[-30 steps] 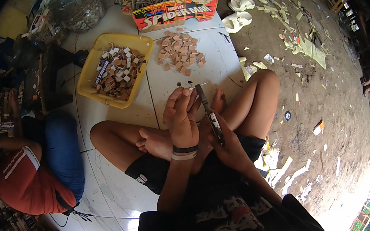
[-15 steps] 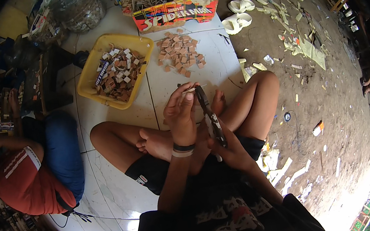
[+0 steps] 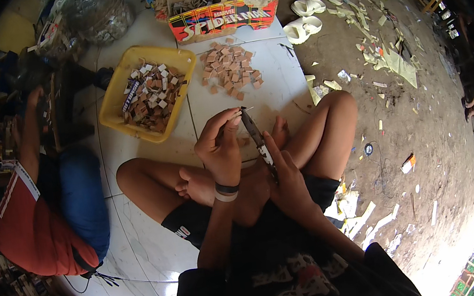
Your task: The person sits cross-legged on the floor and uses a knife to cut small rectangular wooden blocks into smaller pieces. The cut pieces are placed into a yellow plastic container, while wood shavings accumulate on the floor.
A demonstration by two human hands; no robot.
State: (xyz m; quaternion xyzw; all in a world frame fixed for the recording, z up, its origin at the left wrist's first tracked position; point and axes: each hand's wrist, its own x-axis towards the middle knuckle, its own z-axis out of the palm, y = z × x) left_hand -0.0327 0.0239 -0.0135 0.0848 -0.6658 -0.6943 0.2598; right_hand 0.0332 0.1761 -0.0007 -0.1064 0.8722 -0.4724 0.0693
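Note:
In front of my crossed legs, my left hand (image 3: 220,153) is closed in a pinch at the tip of a dark, narrow hand tool (image 3: 256,134). What the fingertips hold is too small to make out; a thin, pin-like piece shows just past the tip. My right hand (image 3: 290,186) is wrapped round the tool's white-patched handle, which slants up and left. Beyond the hands lies a loose pile of small brown square pieces (image 3: 230,69) on the tiles. Left of it, a yellow plastic basin (image 3: 107,113) holds similar brown and white pieces and a printed strip.
A wooden box (image 3: 224,22) with a colourful printed front stands beyond the pile, with small metal bits inside. At left sits another person in a red shirt (image 3: 40,231). White clogs (image 3: 303,29) and scattered scraps lie on the dirt ground (image 3: 389,135) past the tile edge.
Both hands have shifted slightly left with the tool, and its tip now sits at my left fingertips. The other person's arm has stretched out away from the body.

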